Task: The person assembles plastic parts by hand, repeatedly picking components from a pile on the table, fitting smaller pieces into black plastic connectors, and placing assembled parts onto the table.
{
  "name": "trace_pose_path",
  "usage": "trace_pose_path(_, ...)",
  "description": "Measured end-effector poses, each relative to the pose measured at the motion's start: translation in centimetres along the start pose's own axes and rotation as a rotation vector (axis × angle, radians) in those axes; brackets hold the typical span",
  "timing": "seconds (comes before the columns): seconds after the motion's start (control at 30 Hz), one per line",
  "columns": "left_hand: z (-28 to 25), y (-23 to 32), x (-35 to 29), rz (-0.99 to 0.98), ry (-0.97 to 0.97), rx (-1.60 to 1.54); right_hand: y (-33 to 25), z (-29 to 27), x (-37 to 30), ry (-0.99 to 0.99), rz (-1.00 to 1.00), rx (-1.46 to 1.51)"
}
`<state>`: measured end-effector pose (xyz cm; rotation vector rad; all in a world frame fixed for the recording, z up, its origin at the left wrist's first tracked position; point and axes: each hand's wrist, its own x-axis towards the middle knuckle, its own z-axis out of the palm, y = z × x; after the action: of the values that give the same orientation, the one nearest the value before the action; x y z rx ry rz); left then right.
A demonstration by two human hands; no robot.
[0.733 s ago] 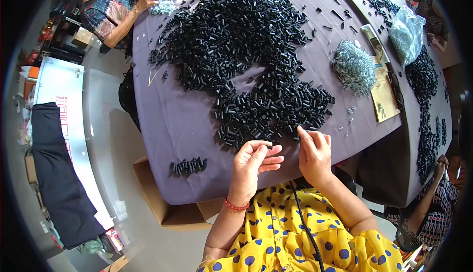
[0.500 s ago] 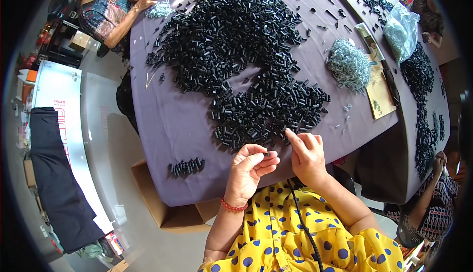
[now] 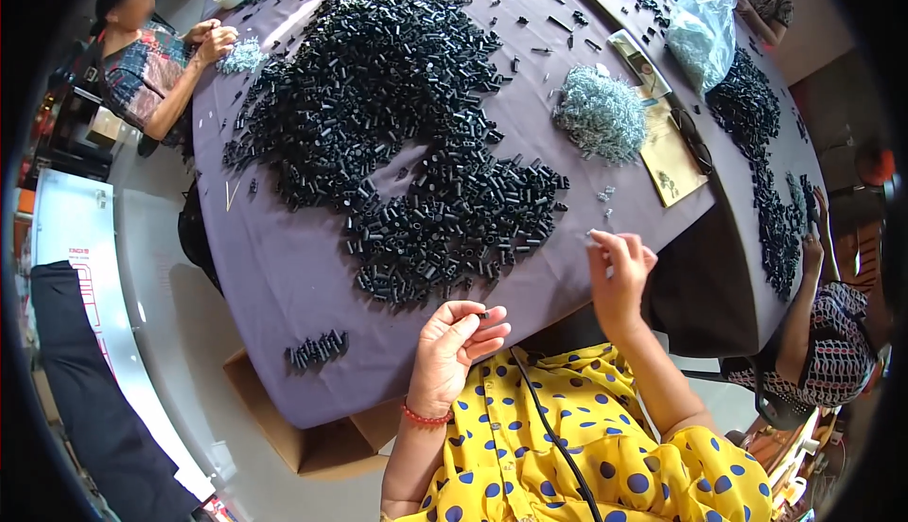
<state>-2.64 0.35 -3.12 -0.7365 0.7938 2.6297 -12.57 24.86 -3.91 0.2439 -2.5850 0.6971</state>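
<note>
My left hand (image 3: 448, 356), a red bead bracelet on its wrist, pinches a small black tubular part (image 3: 483, 315) between thumb and fingertips, just off the front edge of the table. Over the table's edge my right hand (image 3: 619, 281) is raised with its fingers loosely bent and apart. A pale spot shows at its index fingertip; whether that is a nail or a tiny clear piece is too small to tell. Several loose clear pieces (image 3: 606, 197) lie beyond this hand. To its left spreads a big heap of black tubular parts (image 3: 426, 210).
A mound of small clear pieces (image 3: 599, 115) sits beside a yellow board (image 3: 670, 158) and dark glasses (image 3: 692, 139). A short row of black parts (image 3: 317, 351) lies front left. An open cardboard box (image 3: 312, 446) stands below. Other people work around the tables.
My right hand has moved right, away from the left hand and the black heap. The left hand still pinches the black part. The whole view has shifted.
</note>
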Motion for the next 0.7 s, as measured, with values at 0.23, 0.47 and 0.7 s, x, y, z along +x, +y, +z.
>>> trace_pose_path(0.23, 0.6, -0.5, 0.0, 0.074, -0.127, 0.091, 0.5, 0.8, 1.5, -0.018, -0.1, -0.297)
trace_pose_path(0.47, 0.1, 0.1, -0.3, -0.03, -0.103, -0.081, 0.5, 0.9, 1.7, -0.068, -0.107, -0.361)
trace_pose_path(0.7, -0.7, -0.1, -0.2, 0.063, -0.103, 0.058, -5.6, -0.2, 1.6, -0.266, -0.053, 0.361)
